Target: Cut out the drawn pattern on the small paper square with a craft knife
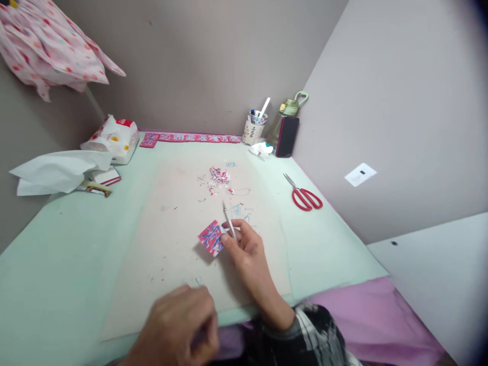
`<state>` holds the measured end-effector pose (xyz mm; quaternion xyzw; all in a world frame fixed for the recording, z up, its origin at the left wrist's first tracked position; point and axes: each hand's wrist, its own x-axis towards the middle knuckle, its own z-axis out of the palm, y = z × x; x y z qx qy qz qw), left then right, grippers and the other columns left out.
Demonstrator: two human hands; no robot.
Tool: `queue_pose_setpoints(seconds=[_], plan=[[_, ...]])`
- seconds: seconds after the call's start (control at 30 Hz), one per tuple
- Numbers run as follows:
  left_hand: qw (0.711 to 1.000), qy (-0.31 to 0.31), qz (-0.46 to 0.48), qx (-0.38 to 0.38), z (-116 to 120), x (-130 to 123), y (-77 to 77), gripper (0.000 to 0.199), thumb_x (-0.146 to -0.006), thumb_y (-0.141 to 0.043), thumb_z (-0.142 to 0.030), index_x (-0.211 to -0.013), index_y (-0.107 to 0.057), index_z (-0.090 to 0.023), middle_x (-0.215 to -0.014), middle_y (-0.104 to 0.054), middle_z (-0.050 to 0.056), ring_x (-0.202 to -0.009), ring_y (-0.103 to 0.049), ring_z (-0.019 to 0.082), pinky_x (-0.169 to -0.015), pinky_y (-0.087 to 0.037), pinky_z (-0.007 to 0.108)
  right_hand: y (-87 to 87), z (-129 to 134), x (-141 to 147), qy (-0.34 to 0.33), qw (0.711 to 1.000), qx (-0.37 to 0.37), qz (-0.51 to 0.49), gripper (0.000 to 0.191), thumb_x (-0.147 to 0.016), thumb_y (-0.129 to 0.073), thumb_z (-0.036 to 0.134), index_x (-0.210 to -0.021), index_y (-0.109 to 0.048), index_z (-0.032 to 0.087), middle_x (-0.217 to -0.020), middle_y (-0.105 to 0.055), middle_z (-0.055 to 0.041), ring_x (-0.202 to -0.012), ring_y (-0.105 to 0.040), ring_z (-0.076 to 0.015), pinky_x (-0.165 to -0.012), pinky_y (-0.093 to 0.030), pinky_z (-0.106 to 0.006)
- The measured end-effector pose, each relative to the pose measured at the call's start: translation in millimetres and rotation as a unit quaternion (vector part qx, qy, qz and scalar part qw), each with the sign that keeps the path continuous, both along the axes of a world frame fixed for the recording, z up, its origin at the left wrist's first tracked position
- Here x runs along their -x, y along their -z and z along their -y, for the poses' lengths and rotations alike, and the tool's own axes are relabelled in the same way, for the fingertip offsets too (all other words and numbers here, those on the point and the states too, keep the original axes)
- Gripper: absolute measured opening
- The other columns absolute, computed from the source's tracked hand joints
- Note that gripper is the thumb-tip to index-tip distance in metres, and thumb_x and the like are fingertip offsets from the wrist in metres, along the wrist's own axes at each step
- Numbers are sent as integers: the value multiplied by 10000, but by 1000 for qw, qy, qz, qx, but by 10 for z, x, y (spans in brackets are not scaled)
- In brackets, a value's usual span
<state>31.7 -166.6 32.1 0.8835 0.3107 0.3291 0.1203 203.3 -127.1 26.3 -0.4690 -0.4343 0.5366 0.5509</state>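
In the lower middle of the head view, my right hand [247, 249] is closed on a slim craft knife [229, 216], its pointed tip aimed up and away from me. The same fingers also pinch a small pink-red square piece [211, 238] marked with blue strokes and white patches, tilted just above the paper sheet. Nearer to me, my left hand [179, 323] is curled and blurred at the table's front edge. It is apart from the square, and no object shows in its fingers. Red and white shavings [219, 175] lie heaped on the sheet beyond the knife.
A large beige sheet [152, 239] covers the pale green tabletop's middle. Red-handled scissors [303, 195] lie at right. Behind stand a pen cup [253, 129], a bottle [274, 129] and a phone [287, 137]. Pink character pieces [202, 138] line the back; a tissue pack [118, 140] sits left.
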Motion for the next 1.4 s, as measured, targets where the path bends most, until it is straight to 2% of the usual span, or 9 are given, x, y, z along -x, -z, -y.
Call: queue_pose_setpoints(seconds=[0.13, 0.2, 0.33, 0.47, 0.6, 0.77, 0.97, 1.13, 1.4], plan=[[995, -95, -1, 33, -284, 238, -15, 225, -1019, -498, -206, -799, -542, -231, -677, -576, -41, -582, -580, 129, -563, -468, 258, 29, 19, 6, -44, 999, 8, -22, 282, -878, -710, 429, -991, -563, 217, -806, -691, -5, -718, -628, -164, -709, -463, -287], [995, -90, 8, 40, -420, 322, -3, 132, -1041, -491, -239, -1080, -617, -236, -967, -680, 18, -890, -680, 178, -800, -544, 303, 36, 29, 23, -46, 999, 5, -25, 283, -885, -713, 433, -988, -569, 213, -813, -701, -5, -726, -635, -162, -719, -463, -286], [993, -99, -5, 64, -511, 335, 42, 518, -994, -591, -403, -1467, -432, -262, -1400, -581, 103, -1301, -571, 295, -1077, -496, 440, 33, 40, 55, -67, 997, 7, -36, 296, -872, -740, 440, -974, -592, 204, -829, -708, 2, -721, -633, -149, -710, -457, -272], [988, -37, -18, 146, -501, 379, 59, 405, -992, -561, -320, -1389, -477, -328, -1370, -606, 45, -1223, -638, 252, -999, -558, 372, -20, 57, 51, -111, 993, 17, -35, 298, -878, -754, 431, -1001, -646, 182, -822, -722, -3, -708, -618, -128, -691, -457, -244], [978, -164, -14, 126, -560, 669, 60, 387, -938, -604, -413, -1296, -525, -287, -1265, -593, 77, -1157, -638, 310, -960, -555, 449, -123, 149, 87, -97, 991, 64, -64, 361, -962, -640, 494, -1078, -689, 155, -904, -776, -62, -528, -544, -77, -555, -442, -211], [961, -252, -80, 75, -623, 932, 74, 393, -937, -531, -455, -1278, -555, -262, -1128, -561, 89, -961, -678, 315, -741, -579, 422, -161, 216, 263, -306, 912, 193, -194, 408, -899, -702, 503, -999, -763, 112, -1078, -757, -152, -887, -738, -199, -871, -578, -369], [952, -271, -138, 24, -598, 818, 8, 348, -910, -544, -487, -1125, -581, -216, -1008, -530, 74, -764, -643, 272, -555, -519, 363, -168, -197, -199, 25, 992, 59, -112, 333, -844, -758, 481, -983, -757, 179, -1111, -736, -96, -862, -677, -156, -786, -568, -273], [970, -209, -114, 46, -575, 600, -76, 325, -861, -679, -422, -1113, -598, -234, -1031, -567, 52, -791, -618, 257, -666, -532, 386, -171, -6, -355, 7, 996, 72, -48, 388, -922, -695, 486, -1046, -745, 122, -707, -582, 13, -461, -309, -48, -416, -253, -183], [982, -170, -65, 46, -290, 473, 263, 542, -829, -778, -373, -1286, -521, -235, -1192, -610, 77, -1081, -608, 323, -916, -489, 471, -72, 571, -232, -25, 959, -22, 281, 330, -1034, -530, 385, -1216, -688, 160, -708, -554, 19, -598, -485, -114, -548, -406, -215]])
